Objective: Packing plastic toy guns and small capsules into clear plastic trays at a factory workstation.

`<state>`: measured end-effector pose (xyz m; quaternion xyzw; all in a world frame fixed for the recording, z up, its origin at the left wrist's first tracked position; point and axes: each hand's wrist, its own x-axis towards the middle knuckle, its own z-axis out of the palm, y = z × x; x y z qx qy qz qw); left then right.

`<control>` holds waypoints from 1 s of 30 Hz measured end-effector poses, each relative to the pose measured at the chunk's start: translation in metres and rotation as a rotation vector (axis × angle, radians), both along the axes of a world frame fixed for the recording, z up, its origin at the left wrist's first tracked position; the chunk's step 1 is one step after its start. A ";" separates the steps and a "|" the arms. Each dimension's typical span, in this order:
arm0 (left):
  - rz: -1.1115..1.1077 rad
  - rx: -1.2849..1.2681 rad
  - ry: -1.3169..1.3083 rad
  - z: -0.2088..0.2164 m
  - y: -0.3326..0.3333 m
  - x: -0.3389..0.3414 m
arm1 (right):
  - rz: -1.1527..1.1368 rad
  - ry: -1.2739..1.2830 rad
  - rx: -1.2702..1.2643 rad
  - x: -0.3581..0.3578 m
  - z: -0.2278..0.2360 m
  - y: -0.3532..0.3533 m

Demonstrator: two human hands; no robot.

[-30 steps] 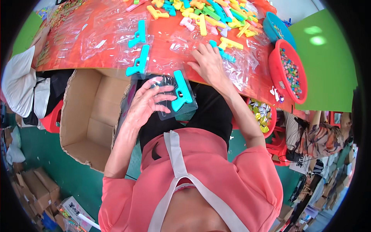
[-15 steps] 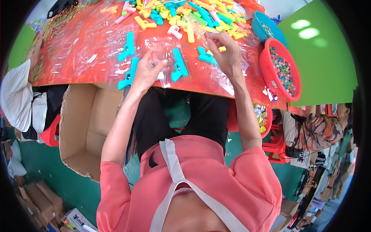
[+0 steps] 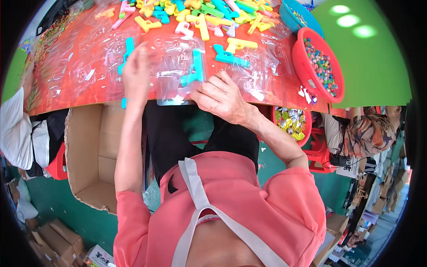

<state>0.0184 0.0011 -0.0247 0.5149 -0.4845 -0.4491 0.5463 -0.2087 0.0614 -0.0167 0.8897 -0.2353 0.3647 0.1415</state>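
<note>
At left the left hand (image 3: 137, 71) (too blurred to tell whether it is spread or pinching) is beside an upper teal toy gun (image 3: 128, 51), its wrist hiding most of a lower teal gun (image 3: 123, 103). Next, a clear plastic tray (image 3: 169, 86) at the table edge bears another teal gun (image 3: 195, 66), and at its right edge the right hand (image 3: 222, 95) has curled fingers, their grip hidden. Half a second ago that right hand was raised nearer the toy pile (image 3: 213, 11).
</note>
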 end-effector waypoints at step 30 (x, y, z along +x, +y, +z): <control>-0.286 0.251 0.576 -0.022 -0.003 -0.004 | -0.459 0.464 0.294 -0.073 -0.018 -0.127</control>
